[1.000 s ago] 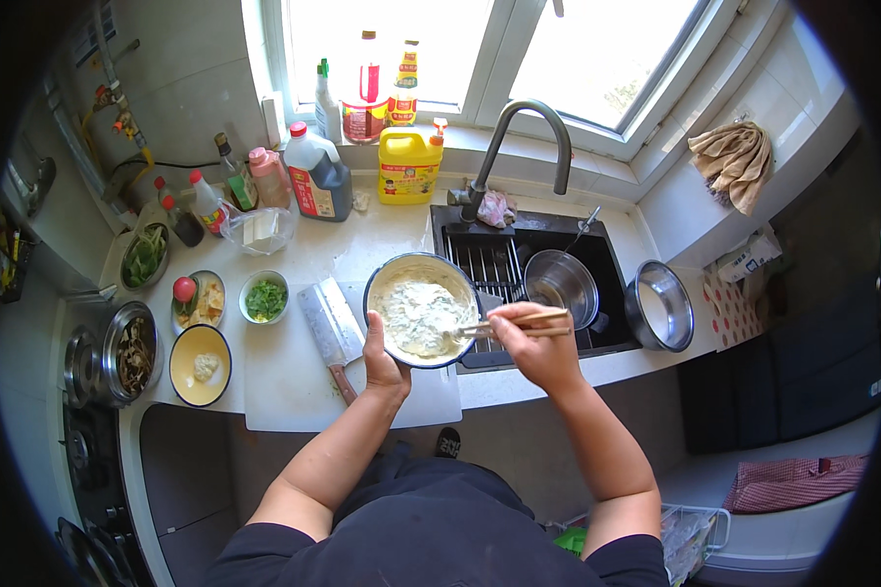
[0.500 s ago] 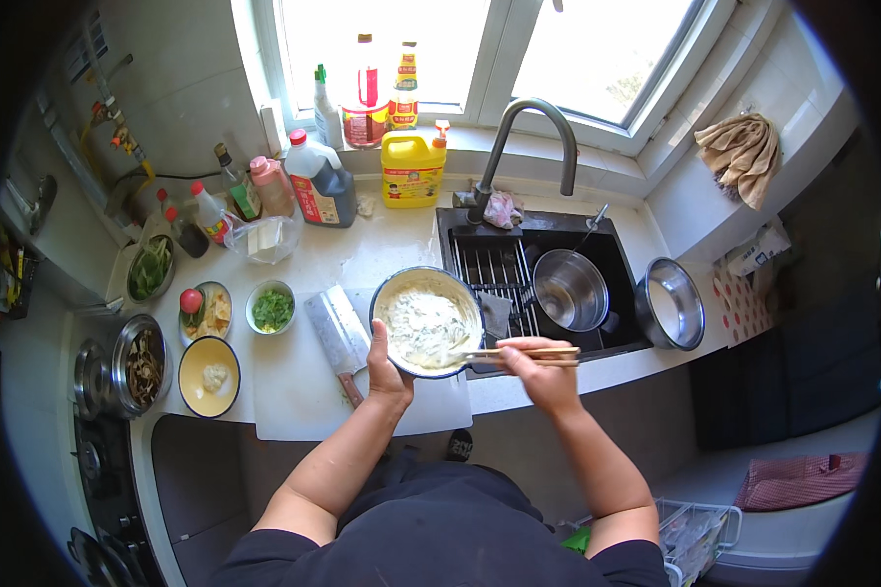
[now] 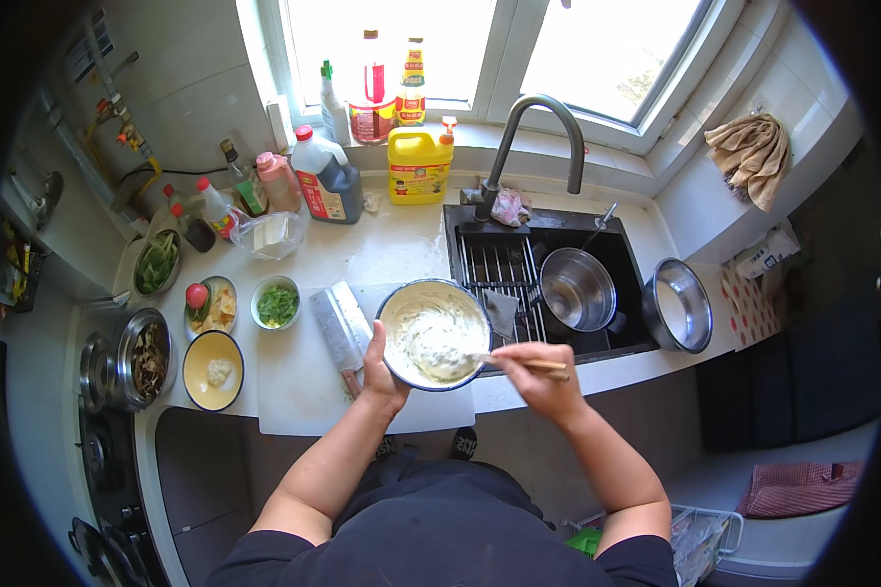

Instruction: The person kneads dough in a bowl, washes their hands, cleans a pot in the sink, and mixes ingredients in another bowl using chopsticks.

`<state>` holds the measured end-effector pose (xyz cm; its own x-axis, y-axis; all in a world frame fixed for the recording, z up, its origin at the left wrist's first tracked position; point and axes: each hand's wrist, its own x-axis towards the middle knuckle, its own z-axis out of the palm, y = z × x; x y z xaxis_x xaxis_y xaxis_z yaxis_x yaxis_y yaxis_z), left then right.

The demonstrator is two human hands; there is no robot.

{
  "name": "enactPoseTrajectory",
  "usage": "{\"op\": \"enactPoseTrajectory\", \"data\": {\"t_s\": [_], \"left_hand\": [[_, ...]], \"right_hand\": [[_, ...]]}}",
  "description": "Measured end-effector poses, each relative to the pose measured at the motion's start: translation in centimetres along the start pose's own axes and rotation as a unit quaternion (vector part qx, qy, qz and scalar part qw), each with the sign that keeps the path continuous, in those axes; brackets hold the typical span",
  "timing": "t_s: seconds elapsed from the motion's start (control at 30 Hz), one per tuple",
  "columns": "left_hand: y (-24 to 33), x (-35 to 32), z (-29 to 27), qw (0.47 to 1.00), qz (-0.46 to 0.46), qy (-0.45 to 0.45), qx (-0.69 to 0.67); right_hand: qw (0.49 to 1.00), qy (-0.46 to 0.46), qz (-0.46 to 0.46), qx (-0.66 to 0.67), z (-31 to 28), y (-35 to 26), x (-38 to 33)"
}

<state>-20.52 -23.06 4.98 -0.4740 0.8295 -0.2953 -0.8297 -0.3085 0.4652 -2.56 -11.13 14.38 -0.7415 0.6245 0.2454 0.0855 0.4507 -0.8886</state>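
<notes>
The left hand (image 3: 382, 367) grips the rim of the bowl (image 3: 435, 333) at its 8 o'clock, fingers wrapped closed on the edge. The right hand (image 3: 536, 377) is closed around chopsticks (image 3: 519, 363), whose tips dip into the pale batter (image 3: 439, 338). The bowl sits at the tabletop's (image 3: 382, 254) front edge, straddling the cutting board (image 3: 303, 386) and the sink (image 3: 558, 264) rim. Judging by the look, the batter is thick and mostly blended, smeared up the walls, so the mixing seems well along, with some stirring and scraping likely left. Room is tight: a cleaver (image 3: 341, 333) lies just beside the bowl at 9 o'clock, the sink with a pot (image 3: 578, 289) opens at 3 o'clock, and the tabletop's edge runs close at 6 o'clock. Small dishes (image 3: 276, 303) crowd 9 to 10 o'clock; bare tabletop lies at 12 o'clock.
</notes>
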Motion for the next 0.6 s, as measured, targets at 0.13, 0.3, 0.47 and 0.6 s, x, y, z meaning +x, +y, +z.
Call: {"op": "enactPoseTrajectory", "data": {"t_s": [0.13,0.3,0.47,0.6], "left_hand": [[-1.5,-0.9,1.2,0.996,-0.058,-0.020,0.061],[-1.1,-1.5,0.3,0.996,-0.046,-0.047,0.063],[-1.2,-0.5,-0.9,0.998,-0.028,0.006,0.056],[-2.9,-1.5,0.4,0.994,-0.083,-0.007,0.074]], "right_hand": [[0.996,-0.012,0.006,0.086,2.2,-0.3,0.2],[0.995,0.074,0.013,0.069,0.4,2.4,1.3],[0.999,-0.035,0.001,0.005,1.1,-0.5,-2.4],[0.971,0.093,0.072,0.210,3.0,2.9,-0.7]]}}
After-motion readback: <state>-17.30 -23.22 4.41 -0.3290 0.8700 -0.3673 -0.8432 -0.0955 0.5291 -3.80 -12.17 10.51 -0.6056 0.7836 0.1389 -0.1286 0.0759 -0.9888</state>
